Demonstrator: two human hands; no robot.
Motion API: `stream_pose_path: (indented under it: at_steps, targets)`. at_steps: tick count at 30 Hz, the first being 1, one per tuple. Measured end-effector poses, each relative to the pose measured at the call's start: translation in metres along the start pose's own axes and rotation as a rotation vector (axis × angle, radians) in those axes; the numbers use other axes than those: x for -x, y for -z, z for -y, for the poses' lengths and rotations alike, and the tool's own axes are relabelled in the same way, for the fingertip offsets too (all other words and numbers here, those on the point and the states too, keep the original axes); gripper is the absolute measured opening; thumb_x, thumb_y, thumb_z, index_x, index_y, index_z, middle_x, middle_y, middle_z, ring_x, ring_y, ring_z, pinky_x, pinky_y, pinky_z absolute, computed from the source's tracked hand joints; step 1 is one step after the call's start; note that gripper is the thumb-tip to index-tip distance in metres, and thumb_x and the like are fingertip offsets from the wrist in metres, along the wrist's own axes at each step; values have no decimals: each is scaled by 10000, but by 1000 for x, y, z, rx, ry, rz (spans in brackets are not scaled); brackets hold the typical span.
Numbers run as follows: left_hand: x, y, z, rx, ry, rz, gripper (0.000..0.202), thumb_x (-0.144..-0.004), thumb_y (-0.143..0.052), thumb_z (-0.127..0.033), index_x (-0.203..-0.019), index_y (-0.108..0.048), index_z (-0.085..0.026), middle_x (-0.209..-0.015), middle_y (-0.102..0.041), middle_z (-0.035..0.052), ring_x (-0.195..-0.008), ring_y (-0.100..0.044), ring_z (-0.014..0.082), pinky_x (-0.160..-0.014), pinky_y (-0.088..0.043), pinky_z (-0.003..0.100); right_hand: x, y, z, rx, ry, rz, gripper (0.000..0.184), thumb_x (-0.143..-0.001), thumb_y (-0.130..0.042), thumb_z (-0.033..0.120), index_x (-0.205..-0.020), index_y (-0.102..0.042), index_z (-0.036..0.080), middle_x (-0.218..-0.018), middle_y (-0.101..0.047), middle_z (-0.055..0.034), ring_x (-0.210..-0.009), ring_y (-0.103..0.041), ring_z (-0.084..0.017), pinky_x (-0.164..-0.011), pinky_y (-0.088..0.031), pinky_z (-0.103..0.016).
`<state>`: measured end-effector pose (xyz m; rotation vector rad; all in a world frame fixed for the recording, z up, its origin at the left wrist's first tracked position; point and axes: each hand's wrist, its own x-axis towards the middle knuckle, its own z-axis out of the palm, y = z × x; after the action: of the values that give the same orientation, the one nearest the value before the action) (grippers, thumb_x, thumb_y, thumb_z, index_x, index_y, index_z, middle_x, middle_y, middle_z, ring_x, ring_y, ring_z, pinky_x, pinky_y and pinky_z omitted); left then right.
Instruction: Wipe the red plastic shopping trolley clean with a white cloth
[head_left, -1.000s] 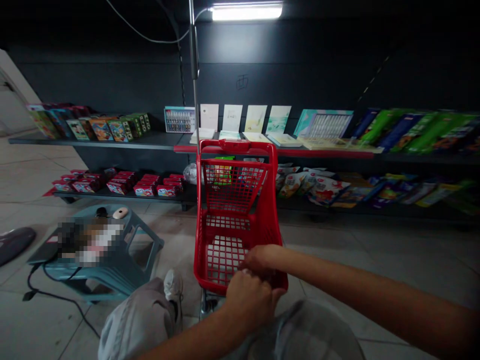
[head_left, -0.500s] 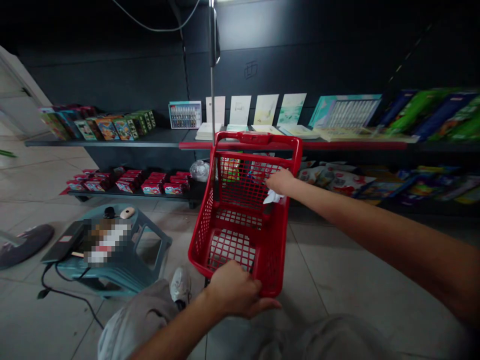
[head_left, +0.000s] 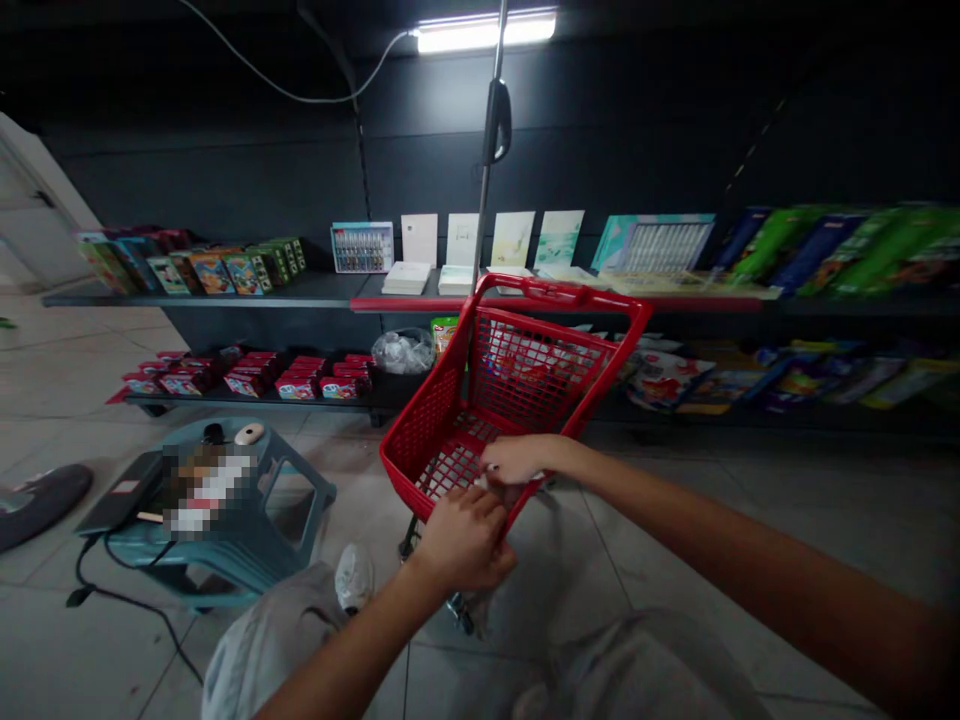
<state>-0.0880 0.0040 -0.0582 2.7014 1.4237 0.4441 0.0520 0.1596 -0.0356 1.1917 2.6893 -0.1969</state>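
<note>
A small red mesh shopping cart [head_left: 525, 375] stands on the tiled floor in front of me, leaning to the right. My left hand [head_left: 461, 535] is closed over the cart's near rim. My right hand [head_left: 514, 460] rests on the same rim just beyond it, fingers curled around a scrap of white cloth [head_left: 480, 483] that barely shows. The two hands almost touch. The cart's basket looks empty. Below the hands are my knees in grey trousers and one white shoe [head_left: 352, 578].
A teal plastic stool [head_left: 285, 500] at the left carries a dark flat device, a mouse and trailing cables. Two long dark shelves [head_left: 225, 292] with boxed toys, books and packets run along the back wall. A metal pole [head_left: 489, 180] rises behind the cart.
My right hand came back from the cart's far mesh wall to the near rim beside my left hand. The cart has turned and leans further right.
</note>
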Motion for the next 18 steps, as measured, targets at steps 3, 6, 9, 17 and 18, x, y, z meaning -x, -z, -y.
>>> stream_pose_path:
  at_steps: [3,6,9,17,18]
  targets:
    - [-6,-12,-12,-9,136,-17,202,-860,-567,-324,-984,-646,-186,-981,-711,82,-903,-646,236,-796,-517,371,26,16,-18,68,52,-48,239,-880,-557,294,-927,-763,182,-969,-763,-117,-907,-677,-238,-825,-469,-339]
    - [-13,-16,-16,-11,195,-22,158,-866,-550,-289,-950,-638,-188,-971,-702,89,-957,-627,258,-858,-514,406,59,23,-63,142,-115,-338,282,-931,-478,272,-1001,-735,182,-1153,-721,-148,-1151,-580,-294,-984,-414,-430]
    - [-18,-15,-15,-23,199,-71,163,-829,-569,-215,-971,-645,-188,-1062,-692,107,-1107,-572,289,-987,-466,437,88,7,-99,61,-350,-629,295,-955,-445,263,-1035,-712,167,-1159,-705,-143,-1245,-505,-293,-1072,-379,-433]
    - [-28,-22,0,-82,280,-108,330,-799,-549,-105,-1108,-628,-189,-1108,-674,97,-1081,-543,286,-989,-423,431,97,-39,-46,-94,-445,-869,317,-987,-450,348,-1189,-655,214,-1368,-603,-130,-1434,-380,-335,-1209,-45,-678]
    - [-29,-24,3,-89,294,-123,334,-796,-548,-101,-1109,-628,-186,-1102,-674,97,-1078,-539,287,-985,-424,426,96,-38,-36,-97,-442,-867,313,-977,-473,356,-1191,-656,218,-1366,-604,-133,-1445,-365,-343,-1204,-14,-688]
